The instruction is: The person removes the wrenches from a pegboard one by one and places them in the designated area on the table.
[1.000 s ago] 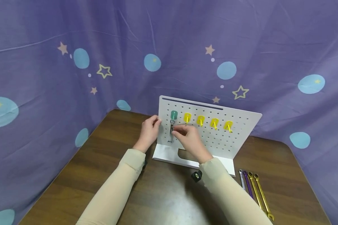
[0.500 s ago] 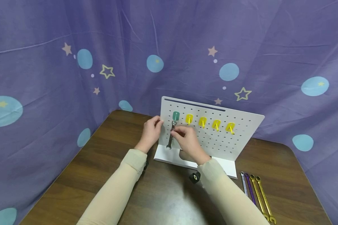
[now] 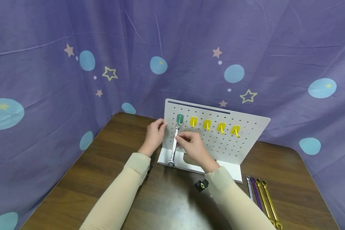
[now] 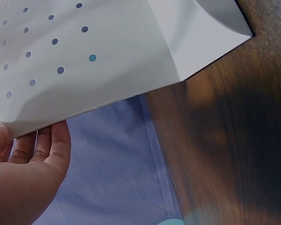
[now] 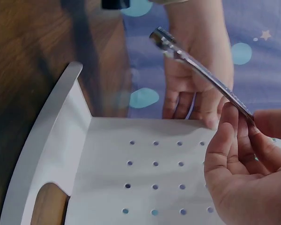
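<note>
We judge the white pegboard [image 3: 247, 140] could tip or slide if our left hand [image 3: 154, 135], fingers curled round its left edge, loosens, and the silver wrench [image 3: 173, 149] could slip off the green hook [image 3: 179, 118] (its top ring seems barely seated there). Our right hand [image 3: 191, 145] pinches the wrench's shaft between thumb and fingertips [image 5: 225, 136]; the shaft runs down below them toward the board's base.

A dark wooden tabletop [image 3: 74, 182] with a soft glare patch near its front stands enclosed by a draped purple cloth backdrop [image 3: 46, 38] printed with pale blue circles and stars.
</note>
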The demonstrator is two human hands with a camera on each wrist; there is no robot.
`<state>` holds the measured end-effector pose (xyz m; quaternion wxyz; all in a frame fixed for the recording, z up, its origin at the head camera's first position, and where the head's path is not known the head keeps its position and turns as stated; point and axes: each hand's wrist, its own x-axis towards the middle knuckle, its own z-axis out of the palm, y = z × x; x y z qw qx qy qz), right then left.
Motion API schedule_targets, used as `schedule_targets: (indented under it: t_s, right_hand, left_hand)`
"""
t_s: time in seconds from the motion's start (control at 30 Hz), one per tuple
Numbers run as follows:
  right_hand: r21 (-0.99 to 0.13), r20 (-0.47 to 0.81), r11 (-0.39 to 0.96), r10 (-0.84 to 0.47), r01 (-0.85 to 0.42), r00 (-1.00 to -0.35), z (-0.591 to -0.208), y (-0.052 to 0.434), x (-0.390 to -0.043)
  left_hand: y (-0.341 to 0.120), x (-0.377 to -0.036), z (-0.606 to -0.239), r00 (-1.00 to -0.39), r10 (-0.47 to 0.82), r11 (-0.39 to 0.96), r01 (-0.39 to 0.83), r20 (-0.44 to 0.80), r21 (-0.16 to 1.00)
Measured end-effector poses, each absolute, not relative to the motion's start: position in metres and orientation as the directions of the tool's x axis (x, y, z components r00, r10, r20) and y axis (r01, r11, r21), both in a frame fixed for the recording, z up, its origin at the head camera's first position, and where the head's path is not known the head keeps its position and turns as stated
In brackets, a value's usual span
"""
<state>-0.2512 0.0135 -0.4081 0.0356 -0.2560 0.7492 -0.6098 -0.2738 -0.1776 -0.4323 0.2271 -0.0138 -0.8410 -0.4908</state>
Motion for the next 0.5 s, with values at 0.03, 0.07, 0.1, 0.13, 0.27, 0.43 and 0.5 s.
schedule_targets:
  t_s: [0.03,0.07,0.1,0.13,0.27,0.43,0.5]
  right_hand:
    - [-0.939,0.247,0.116,-0.428,-0.323,-0.87,-0.407,0.013,-0.25]
    - [-0.945,0.235,0.108,-0.427,-0.308,-0.873,-0.405,0.013,-0.249]
    - [-0.951,0.225,0.099,-0.426,-0.292,-0.876,-0.404,0.013,-0.248]
    - [-0.956,0.217,0.089,-0.427,-0.28,-0.878,-0.401,0.013,-0.247]
    - [-0.963,0.209,0.064,-0.432,-0.261,-0.877,-0.396,0.014,-0.243]
    - [-0.947,0.239,0.09,-0.45,-0.31,-0.86,-0.395,0.016,-0.241]
    - [-0.94,0.249,0.098,-0.453,-0.326,-0.856,-0.395,0.017,-0.24]
  left_hand:
    - [-0.177,-0.274,-0.433,-0.897,-0.201,0.518,0.244,0.394,0.82]
    - [-0.177,-0.274,-0.433,-0.896,-0.203,0.52,0.244,0.396,0.818]
    - [-0.177,-0.274,-0.433,-0.896,-0.204,0.521,0.243,0.395,0.818]
    - [-0.177,-0.274,-0.434,-0.895,-0.205,0.522,0.242,0.396,0.818]
    - [-0.177,-0.273,-0.434,-0.896,-0.207,0.518,0.239,0.392,0.821]
    - [-0.177,-0.273,-0.432,-0.903,-0.206,0.511,0.23,0.378,0.828]
    - [-0.177,-0.272,-0.431,-0.901,-0.208,0.51,0.231,0.38,0.828]
